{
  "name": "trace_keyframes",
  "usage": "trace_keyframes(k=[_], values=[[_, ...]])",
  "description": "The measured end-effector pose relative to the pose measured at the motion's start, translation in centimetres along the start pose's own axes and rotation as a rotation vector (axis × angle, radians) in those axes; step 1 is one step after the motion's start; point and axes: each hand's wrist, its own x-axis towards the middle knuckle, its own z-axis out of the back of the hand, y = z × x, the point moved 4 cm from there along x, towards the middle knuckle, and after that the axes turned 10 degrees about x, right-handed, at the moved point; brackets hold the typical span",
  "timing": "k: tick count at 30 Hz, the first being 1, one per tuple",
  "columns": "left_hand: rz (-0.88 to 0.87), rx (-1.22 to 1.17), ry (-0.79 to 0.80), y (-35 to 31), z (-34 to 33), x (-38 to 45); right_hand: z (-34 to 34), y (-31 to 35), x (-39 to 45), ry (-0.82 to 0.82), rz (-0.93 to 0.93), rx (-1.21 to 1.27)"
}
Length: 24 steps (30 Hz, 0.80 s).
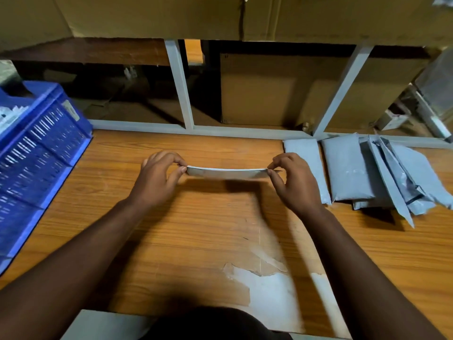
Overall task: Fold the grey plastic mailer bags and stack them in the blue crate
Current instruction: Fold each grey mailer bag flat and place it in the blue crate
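While I watch from the head view, the folded grey mailer bag point(228, 173) hangs stretched between my two hands, lifted clear of the bench point(196, 229) and casting a shadow on the wood just below it. My left hand point(157, 180) pinches the bag's left end: the thumb and forefinger close narrowly on that edge, and the other fingers point(159, 157) curl loosely above it. My right hand point(294, 180) pinches the right end the same way, thumb and forefinger tight on the edge with a small corner of plastic poking out past the fingertips. The bag runs flat and edge-on from one pinch to the other, so I see mostly its thin near side.

To the right of my right fingers, a loose pile of grey mailer bags point(367, 173) lies on the bench, some overlapping and some slanted; the nearest one sits just beside the back of that hand. Well to the left of my left fingers stands the blue crate point(46, 148), with something pale inside that I cannot make out. Beyond the fingers, a grey metal frame point(181, 94) and cardboard boxes point(269, 94) back the bench.
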Motion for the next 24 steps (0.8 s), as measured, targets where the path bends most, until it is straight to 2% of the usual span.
trace_keyframes(k=[3, 7, 10, 14, 20, 24], values=[[-0.096, 0.046, 0.006, 0.4, -1.3, -2.2, -0.5, -0.8, -1.8, 0.03, 0.042, -0.039], [-0.088, 0.091, 0.184, 1.4, -5.0, -5.8, -3.0, -3.3, -5.1, 0.225, 0.04, -0.163], [-0.058, 0.084, 0.238, 1.4, -6.2, -7.4, -3.7, -3.1, -6.2, 0.267, 0.048, -0.191], [-0.052, 0.054, 0.194, -0.9, -7.0, -4.9, -5.1, -0.2, -3.6, 0.197, 0.055, -0.161], [-0.055, 0.185, 0.375, -3.8, -12.2, -1.6, -13.0, 0.9, -0.8, 0.479, 0.14, -0.308], [-0.033, 0.259, 0.321, -3.8, -13.2, -1.8, -14.5, -0.5, -1.5, 0.465, 0.122, -0.316]])
